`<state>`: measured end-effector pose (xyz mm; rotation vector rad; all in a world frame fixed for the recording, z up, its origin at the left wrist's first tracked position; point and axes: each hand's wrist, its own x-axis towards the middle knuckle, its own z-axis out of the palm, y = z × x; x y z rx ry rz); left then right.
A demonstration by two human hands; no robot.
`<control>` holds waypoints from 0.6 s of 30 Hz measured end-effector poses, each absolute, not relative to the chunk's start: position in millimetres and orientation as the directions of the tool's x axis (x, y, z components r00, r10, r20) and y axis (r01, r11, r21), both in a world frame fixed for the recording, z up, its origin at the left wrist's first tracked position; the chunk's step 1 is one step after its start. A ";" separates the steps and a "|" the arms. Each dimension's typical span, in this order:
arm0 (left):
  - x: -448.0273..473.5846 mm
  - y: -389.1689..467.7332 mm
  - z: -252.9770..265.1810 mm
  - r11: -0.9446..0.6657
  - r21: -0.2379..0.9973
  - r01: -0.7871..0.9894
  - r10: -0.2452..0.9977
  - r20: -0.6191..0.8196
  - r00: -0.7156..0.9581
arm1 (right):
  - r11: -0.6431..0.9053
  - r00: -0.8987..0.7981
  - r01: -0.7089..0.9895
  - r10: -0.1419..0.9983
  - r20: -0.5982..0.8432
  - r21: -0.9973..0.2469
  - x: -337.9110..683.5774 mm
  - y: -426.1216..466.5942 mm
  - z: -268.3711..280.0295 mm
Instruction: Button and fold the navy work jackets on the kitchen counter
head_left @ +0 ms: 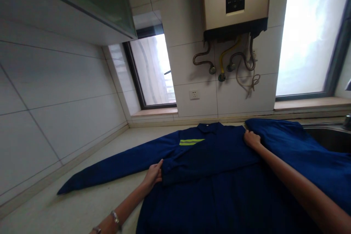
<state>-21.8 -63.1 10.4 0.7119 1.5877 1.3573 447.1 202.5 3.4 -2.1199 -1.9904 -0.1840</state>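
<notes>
A dark blue work jacket (189,204) lies spread on the counter, its collar toward the wall. One sleeve (117,164) stretches out to the left, and the other sleeve (203,161) lies folded across the chest, partly covering a yellow-green reflective stripe (190,142). At the cuff end of the folded sleeve, my left hand (154,175) pinches the fabric between thumb and fingers. My right hand (251,139) is closed on the jacket's edge near the shoulder on the right. The jacket's lower part runs out of view.
Another blue garment (285,142) lies to the right, beside a sink (326,137). A pale counter (93,210) meets the tiled wall. Above hang a water heater (214,0) with hoses and, at left, a cabinet (82,3). Two windows (153,69) flank the heater.
</notes>
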 end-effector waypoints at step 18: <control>-12.9 -68.4 31.2 0.330 0.933 -0.141 0.858 -0.359 -0.367 | 0.930 -0.904 0.241 0.110 0.412 0.279 183.8 -60.8 17.9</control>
